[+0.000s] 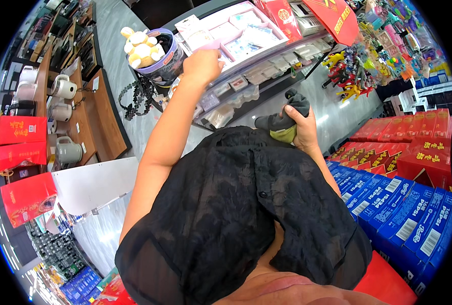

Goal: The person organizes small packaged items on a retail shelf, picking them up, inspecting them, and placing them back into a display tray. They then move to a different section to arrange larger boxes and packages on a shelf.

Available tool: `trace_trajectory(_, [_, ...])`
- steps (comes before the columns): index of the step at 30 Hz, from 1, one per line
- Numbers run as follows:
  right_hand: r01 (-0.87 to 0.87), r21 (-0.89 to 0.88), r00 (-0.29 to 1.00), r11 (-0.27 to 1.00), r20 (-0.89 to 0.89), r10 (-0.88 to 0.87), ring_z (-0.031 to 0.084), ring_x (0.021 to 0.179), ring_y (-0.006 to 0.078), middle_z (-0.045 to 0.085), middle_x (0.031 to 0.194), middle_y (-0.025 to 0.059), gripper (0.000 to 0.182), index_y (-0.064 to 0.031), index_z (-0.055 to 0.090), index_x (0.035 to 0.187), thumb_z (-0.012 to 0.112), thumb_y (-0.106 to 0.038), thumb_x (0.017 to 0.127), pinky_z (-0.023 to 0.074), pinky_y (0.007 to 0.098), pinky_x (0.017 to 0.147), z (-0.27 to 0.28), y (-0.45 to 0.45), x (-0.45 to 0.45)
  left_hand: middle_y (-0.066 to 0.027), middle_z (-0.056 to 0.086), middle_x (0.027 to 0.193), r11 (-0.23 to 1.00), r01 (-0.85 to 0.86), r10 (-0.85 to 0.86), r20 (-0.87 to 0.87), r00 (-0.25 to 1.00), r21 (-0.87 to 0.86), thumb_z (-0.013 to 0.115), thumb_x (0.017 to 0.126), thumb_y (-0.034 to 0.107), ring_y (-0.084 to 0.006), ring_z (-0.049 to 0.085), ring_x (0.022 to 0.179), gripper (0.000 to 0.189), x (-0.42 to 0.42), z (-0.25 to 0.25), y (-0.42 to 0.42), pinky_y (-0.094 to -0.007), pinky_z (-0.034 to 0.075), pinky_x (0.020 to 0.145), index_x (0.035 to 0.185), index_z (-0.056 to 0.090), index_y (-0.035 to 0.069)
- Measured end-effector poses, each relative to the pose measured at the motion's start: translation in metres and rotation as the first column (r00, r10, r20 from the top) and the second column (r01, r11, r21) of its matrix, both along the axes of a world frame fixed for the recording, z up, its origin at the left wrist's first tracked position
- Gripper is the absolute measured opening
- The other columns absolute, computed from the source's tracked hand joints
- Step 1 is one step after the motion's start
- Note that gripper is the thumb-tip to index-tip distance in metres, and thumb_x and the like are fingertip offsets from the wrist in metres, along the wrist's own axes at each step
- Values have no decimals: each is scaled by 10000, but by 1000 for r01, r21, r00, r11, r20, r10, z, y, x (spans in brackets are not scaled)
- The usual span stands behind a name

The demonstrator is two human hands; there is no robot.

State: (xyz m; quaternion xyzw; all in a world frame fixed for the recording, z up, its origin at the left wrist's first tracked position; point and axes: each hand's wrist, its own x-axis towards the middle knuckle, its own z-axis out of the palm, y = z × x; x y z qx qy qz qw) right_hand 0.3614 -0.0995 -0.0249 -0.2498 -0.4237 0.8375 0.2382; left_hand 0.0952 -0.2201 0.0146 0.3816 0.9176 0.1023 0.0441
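Observation:
My left hand [203, 65] reaches palm down to the near left corner of a pink-and-white compartment tray [245, 55] on a display shelf. Its fingertips are hidden, so whether they grip anything does not show. Small clear packets [250, 40] fill the tray's compartments. Left of that hand stands a purple-rimmed round tub [158, 70], a yellow-and-white plush toy [144, 49] at its edge. In front of my waist, my right hand [306, 127] grips a bunched dark grey and olive-green cloth [287, 118].
Below the tray, lower shelves [245, 82] hold small packaged goods. Stacked blue Pepsi cartons [397, 213] and red boxes [401, 148] flank me on the right. Kettles [63, 87] stand on wooden shelving at left, near a white panel [96, 185]. Packaged toys [348, 72] hang at upper right.

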Motion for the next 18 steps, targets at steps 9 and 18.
trace_trajectory(9, [57, 18, 997, 998, 45, -58, 604, 746, 178, 604, 855, 78, 385, -14, 512, 1147, 676, -46, 800, 525, 312, 680, 12, 21, 17, -141, 650, 1090, 993, -29, 33, -37, 999, 112, 608, 781, 574, -329, 618, 1028, 757, -1, 8, 81, -448, 509, 808, 1344, 440, 97])
trace_trajectory(18, [-14, 22, 1000, 1000, -4, 14, 611, 740, 174, 602, 837, 69, 371, -26, 508, 1135, 682, -55, 809, 534, 310, 677, 13, 78, 16, -97, 683, 843, 894, -184, 122, 173, 977, 408, 760, 703, 196, -223, 659, 799, 565, -25, -37, 114, -361, 512, 724, 1203, 554, 32])
